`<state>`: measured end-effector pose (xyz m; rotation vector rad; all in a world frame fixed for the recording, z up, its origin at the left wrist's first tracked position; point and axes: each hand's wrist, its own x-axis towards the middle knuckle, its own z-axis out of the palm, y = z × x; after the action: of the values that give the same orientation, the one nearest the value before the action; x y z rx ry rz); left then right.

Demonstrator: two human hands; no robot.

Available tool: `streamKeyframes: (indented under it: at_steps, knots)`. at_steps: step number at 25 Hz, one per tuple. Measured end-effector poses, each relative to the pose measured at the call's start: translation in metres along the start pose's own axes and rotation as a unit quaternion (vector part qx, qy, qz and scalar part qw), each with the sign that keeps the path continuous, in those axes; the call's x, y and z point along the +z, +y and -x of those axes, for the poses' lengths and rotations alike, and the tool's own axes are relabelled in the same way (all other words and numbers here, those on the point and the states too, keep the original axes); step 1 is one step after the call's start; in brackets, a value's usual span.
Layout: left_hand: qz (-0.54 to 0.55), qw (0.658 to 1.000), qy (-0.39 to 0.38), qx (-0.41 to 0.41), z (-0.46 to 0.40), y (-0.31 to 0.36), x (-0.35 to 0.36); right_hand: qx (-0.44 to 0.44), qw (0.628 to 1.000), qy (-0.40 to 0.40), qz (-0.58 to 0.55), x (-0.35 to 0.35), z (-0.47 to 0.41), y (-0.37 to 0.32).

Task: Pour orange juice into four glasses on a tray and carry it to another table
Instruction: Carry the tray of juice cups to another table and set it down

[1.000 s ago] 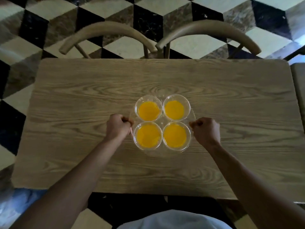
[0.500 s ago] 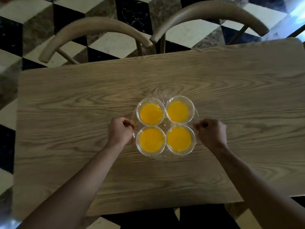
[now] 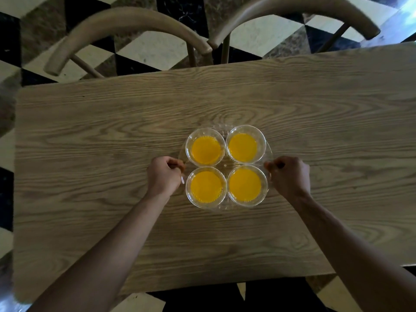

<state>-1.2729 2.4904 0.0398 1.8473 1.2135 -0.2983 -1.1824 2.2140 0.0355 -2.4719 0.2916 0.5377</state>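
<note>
A round clear tray (image 3: 268, 152) sits near the middle of the wooden table (image 3: 90, 154). On it stand several clear glasses of orange juice, two at the back (image 3: 205, 147) (image 3: 245, 144) and two at the front (image 3: 206, 187) (image 3: 247, 186). My left hand (image 3: 163, 175) is closed on the tray's left rim. My right hand (image 3: 290, 175) is closed on its right rim. Whether the tray rests on the table or hangs just above it cannot be told.
Two wooden chairs with curved backs (image 3: 126, 25) (image 3: 299, 10) stand at the table's far edge. Around the table lies a black, white and brown patterned floor (image 3: 153, 48). Its near edge runs just in front of my body.
The view has tilted and shifted, so the table appears rotated and nearer. My hands keep the same grip on the tray's two sides; the glasses stay in place.
</note>
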Motion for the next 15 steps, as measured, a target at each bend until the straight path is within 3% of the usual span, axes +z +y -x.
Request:
streamKeyframes:
  at_steps: [15]
  knots:
    - [-0.02, 0.999, 0.004, 0.027, -0.0049, -0.0046, 0.002, -0.023, 1.0, -0.01, 0.007, 0.005, -0.0091, 0.0026]
